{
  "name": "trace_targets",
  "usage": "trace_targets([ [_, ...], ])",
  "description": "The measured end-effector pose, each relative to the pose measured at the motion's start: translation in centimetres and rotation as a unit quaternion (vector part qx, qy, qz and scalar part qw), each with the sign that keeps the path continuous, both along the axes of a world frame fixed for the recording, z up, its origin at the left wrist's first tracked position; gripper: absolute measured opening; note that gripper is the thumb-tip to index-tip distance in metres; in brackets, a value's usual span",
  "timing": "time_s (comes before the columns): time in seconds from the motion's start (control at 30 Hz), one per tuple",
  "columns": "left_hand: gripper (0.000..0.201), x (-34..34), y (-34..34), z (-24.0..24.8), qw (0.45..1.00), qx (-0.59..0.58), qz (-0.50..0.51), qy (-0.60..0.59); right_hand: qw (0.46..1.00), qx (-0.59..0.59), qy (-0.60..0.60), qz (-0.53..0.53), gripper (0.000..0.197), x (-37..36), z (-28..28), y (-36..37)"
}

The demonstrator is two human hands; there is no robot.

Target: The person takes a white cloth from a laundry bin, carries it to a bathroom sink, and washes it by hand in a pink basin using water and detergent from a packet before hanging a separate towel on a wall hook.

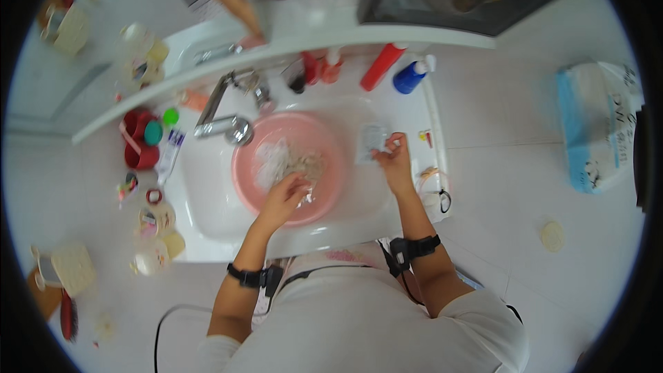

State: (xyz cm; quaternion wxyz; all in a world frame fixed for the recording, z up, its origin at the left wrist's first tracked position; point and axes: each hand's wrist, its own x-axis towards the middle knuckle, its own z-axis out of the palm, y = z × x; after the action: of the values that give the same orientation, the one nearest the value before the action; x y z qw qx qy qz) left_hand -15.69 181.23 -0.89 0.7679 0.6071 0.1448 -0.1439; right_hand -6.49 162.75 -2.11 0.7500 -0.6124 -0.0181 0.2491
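A round pink basin sits in the white sink. Inside it are a white mesh-like bundle and a crumpled greyish-beige cloth, both apparently wet. Over the basin's near part is my left hand, its fingers loosely bent and apart beside the cloth; no held thing shows. To the basin's right, my right hand has its thumb and fingers at the edge of a small translucent packet and seems to pinch it. Blur hides the exact contact.
A chrome faucet reaches toward the basin's upper left. Red bottle and blue bottle stand on the back ledge. Red cups and a toothpaste tube are at left. A mirrored cabinet overhangs the back. A wrapped pack lies right.
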Motion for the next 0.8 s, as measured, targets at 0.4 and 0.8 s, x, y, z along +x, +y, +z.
trace_targets([
  [0.4,0.021,-5.2,2.0,0.1,0.989,0.03,-0.07,0.13,0.977,-0.038,0.047,0.206,0.038,-7.1,-0.4,5.9],
  [0.8,0.023,-5.9,2.0,-0.8,0.984,0.085,-0.104,0.12,0.923,-0.262,-0.122,0.253,0.027,-7.0,1.4,6.1],
])
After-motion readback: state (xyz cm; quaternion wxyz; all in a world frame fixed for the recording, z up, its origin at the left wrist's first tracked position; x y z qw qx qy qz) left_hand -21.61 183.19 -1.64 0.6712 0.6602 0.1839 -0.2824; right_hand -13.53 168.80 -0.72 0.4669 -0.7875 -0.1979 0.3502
